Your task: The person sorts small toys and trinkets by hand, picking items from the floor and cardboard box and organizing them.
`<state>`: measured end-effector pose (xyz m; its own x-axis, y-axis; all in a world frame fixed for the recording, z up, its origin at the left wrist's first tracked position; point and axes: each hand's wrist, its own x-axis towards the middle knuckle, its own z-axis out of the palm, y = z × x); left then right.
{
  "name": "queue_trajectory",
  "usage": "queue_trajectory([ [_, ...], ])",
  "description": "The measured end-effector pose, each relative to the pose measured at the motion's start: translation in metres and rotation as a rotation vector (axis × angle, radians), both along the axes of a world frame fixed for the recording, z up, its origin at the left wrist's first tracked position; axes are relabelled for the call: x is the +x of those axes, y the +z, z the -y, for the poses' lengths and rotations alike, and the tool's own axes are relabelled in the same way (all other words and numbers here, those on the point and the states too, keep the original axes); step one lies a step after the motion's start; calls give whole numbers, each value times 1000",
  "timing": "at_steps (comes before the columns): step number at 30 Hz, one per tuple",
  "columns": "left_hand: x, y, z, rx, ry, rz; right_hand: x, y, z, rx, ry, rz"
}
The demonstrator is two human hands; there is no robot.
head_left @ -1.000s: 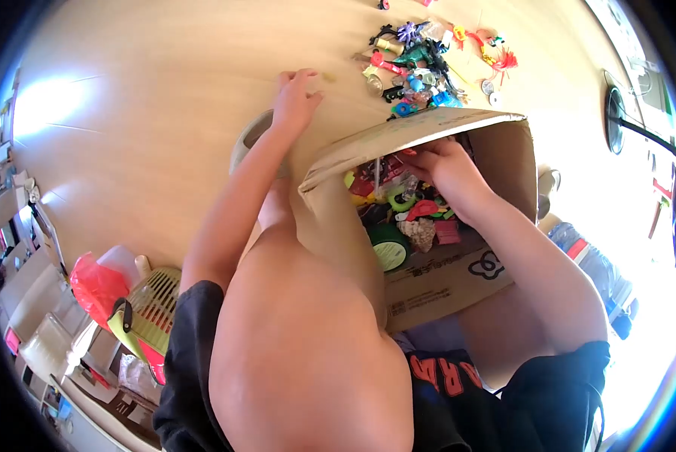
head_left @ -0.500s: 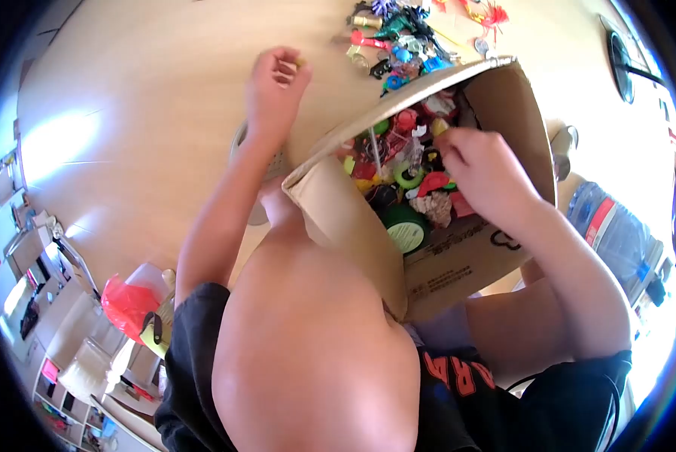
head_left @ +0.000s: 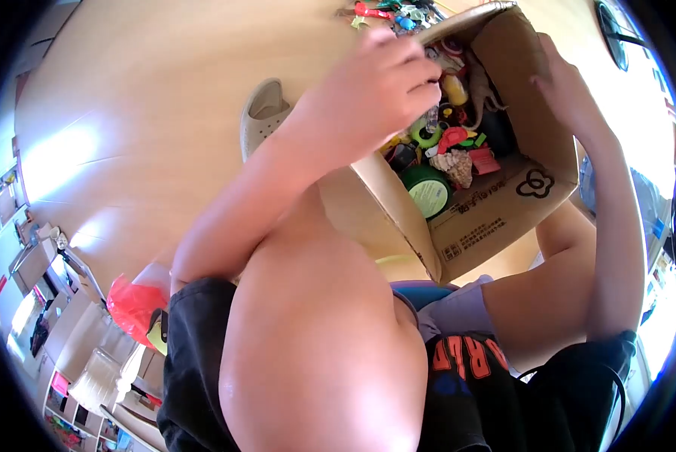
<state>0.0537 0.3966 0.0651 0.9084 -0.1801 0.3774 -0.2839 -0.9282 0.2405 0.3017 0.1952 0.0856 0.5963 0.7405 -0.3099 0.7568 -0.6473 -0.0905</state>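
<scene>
A seated person, seen from their own head camera, holds a brown cardboard box (head_left: 496, 218) in front of the lap, just right of a bare, bent left leg (head_left: 315, 339). The box is tilted so that its mouth faces the viewer.

The right hand (head_left: 575, 94) clasps the rim of the box's right wall, thumb on the inner side and fingers along the edge. The left hand (head_left: 372, 98) is over the upper left side of the box, its fingers curled; it is blurred and its fingertips are turned away, so I cannot tell whether it pinches anything or only touches the cardboard.

Small items fill part of the box. Lowest is a dark green round tub with a pale green lid (head_left: 428, 197). Near it are a beige, knobbly, shell-like lump (head_left: 455, 167), a pinkish-red flat block (head_left: 485, 160), a red plastic piece (head_left: 452, 138) and a bright green ring (head_left: 425, 137). Higher up lies a yellow rounded piece (head_left: 455, 89).

Beyond the box, on the smooth tan floor (head_left: 150, 113), is a mixed heap of small colourful trinkets (head_left: 406, 21), partly out of view. A beige clog with holes (head_left: 260, 113) sits left of the left hand. At lower left is a crumpled red plastic bag (head_left: 136, 309).
</scene>
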Motion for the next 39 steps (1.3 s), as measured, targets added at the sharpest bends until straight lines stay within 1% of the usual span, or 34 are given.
queue_trajectory([
  [3,4,12,8,-95,252,194,13,-10,13,106,1,-76],
  [5,5,10,-1,-285,407,-183,9,-13,24,185,13,-46],
  [6,6,5,0,-435,459,-276,6,-16,28,227,23,-33],
  [8,7,-6,-1,-740,577,-465,7,-24,31,225,6,-9],
  [11,13,-18,2,-558,476,-504,7,-33,23,189,12,81],
  [12,12,-21,5,-486,450,-564,6,-32,24,163,19,126],
  [13,13,-24,9,-486,438,-656,5,-35,23,180,7,118],
  [15,4,-12,16,-456,433,-851,-8,-47,20,243,-11,80],
  [18,-18,-7,42,-643,268,-795,-35,-38,44,212,24,196],
  [19,-14,-1,50,-614,279,-927,-45,-41,41,241,31,213],
  [20,-11,9,57,-564,314,-1077,-43,-47,49,353,140,186],
  [23,-48,-23,46,-770,173,-1217,-59,-44,49,361,45,80],
  [25,-61,-43,53,-1461,40,-1173,-64,-41,50,349,105,95],
  [27,-76,-56,61,-1566,-93,-1173,-80,-46,43,439,246,242],
  [28,-85,-60,65,-1627,-161,-1176,-90,-47,40,424,267,231],
  [31,-88,-73,58,-1520,-164,-1297,-109,-44,28,396,335,186],
  [33,-82,-73,53,-1442,-145,-1440,-121,-38,18,377,384,149],
  [35,-78,-76,47,-1393,-162,-1534,-134,-33,7,411,434,148],
  [37,-83,-96,42,-1383,-218,-1575,-146,-28,1,396,469,80],
  [38,-91,-112,33,-1299,-268,-1371,-152,-28,-3,425,485,60],
  [39,-78,-100,19,-1086,-202,-1419,-157,-28,-3,432,505,14],
])
